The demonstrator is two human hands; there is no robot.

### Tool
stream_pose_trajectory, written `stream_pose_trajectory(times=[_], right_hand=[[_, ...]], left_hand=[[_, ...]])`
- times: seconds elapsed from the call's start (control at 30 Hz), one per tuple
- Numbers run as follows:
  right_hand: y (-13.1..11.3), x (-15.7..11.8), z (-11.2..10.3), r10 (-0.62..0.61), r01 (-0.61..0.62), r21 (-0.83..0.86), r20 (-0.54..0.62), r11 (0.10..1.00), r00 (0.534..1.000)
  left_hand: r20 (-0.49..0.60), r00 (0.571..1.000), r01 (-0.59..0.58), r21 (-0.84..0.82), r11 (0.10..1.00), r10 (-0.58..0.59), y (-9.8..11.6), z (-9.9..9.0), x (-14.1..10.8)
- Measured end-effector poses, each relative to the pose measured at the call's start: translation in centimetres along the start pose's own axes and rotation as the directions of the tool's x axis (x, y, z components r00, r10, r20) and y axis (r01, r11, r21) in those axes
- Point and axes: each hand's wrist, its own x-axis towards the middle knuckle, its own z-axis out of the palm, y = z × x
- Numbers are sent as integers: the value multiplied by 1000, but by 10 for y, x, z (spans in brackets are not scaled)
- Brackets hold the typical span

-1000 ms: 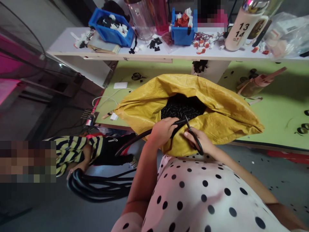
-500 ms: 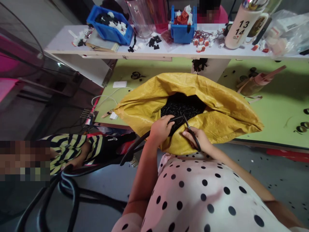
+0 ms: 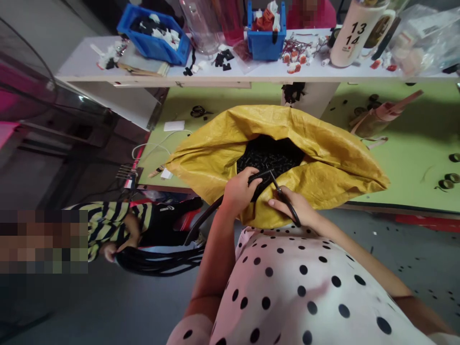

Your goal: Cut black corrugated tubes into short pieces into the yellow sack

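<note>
A yellow sack [image 3: 323, 139] lies open on the green table, and many short black pieces [image 3: 269, 155] fill its dark mouth. My left hand [image 3: 239, 189] is closed round a long black corrugated tube [image 3: 204, 216] whose end points right over the opening. In my right hand [image 3: 294, 206] are black-handled scissors [image 3: 293, 211]. Their blades reach up to the tube's end, above the black pieces. Whether the blades touch the tube is too small to tell.
The white shelf [image 3: 215, 76] behind bears blue bins [image 3: 161, 40], a white bottle [image 3: 355, 36] and loose connectors. Spare scissors [image 3: 197, 111] lie on the table [image 3: 406, 167]. At the left, a person in a striped shirt [image 3: 108, 220] holds looped black tubes [image 3: 158, 261].
The person at the left has gathered the loose tubes into a tighter bundle. The view has shifted slightly. My hands keep nearly the same pose at the sack's mouth.
</note>
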Motion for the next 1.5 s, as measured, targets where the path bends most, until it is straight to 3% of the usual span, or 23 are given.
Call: stream_pose_trajectory(times=[0.67, 0.9, 1.27, 1.4, 1.5], right_hand=[[-10, 5, -9, -23, 20, -155, -22, 988, 999], [-1, 11, -10, -68, 67, -8, -61, 998, 996], [13, 21, 4, -155, 171, 86, -171, 981, 973], [11, 21, 5, -81, 130, 330, -157, 935, 984], [2, 20, 0, -27, 97, 544, -136, 834, 990]], left_hand=[[73, 997, -45, 63, 997, 40, 11, 1, 6], [119, 989, -97, 62, 993, 89, 8, -2, 10], [105, 994, 6, 11, 1000, -7, 2, 1, 18], [122, 992, 15, 9, 1000, -16, 4, 0, 14], [215, 970, -108, -40, 993, 114, 16, -2, 5]])
